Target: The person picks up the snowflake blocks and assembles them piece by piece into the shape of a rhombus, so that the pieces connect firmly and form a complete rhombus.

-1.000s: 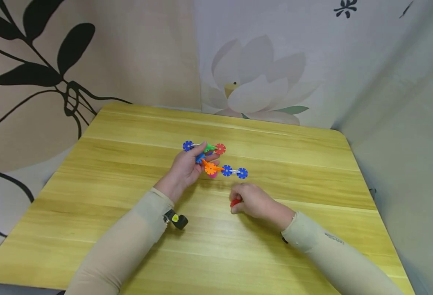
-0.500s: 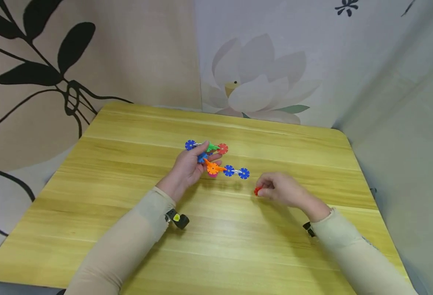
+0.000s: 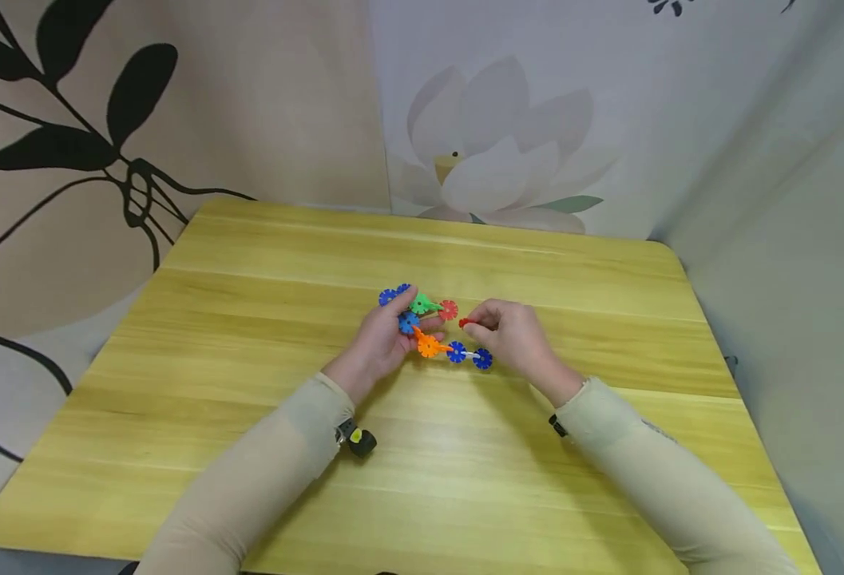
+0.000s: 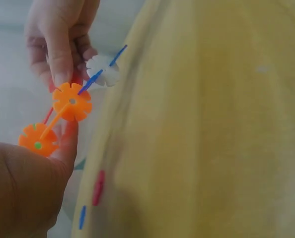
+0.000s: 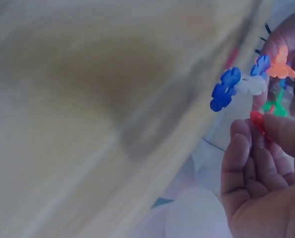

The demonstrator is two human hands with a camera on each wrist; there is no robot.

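Red disc [image 3: 463, 323] is in right hand [image 3: 512, 332], near left hand's [image 3: 384, 339] chain [image 3: 428, 346].

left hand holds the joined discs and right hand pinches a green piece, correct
The colour is wrong: the right hand pinches a red piece, as the head view shows. The left hand does hold the joined discs.

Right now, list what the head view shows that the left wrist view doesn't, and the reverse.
Only the head view shows the left sleeve, the right sleeve and black plant print. Only the left wrist view shows a pink piece, edge-on. Both show the left hand holding a chain of discs, the right hand pinching a red piece, and the table.
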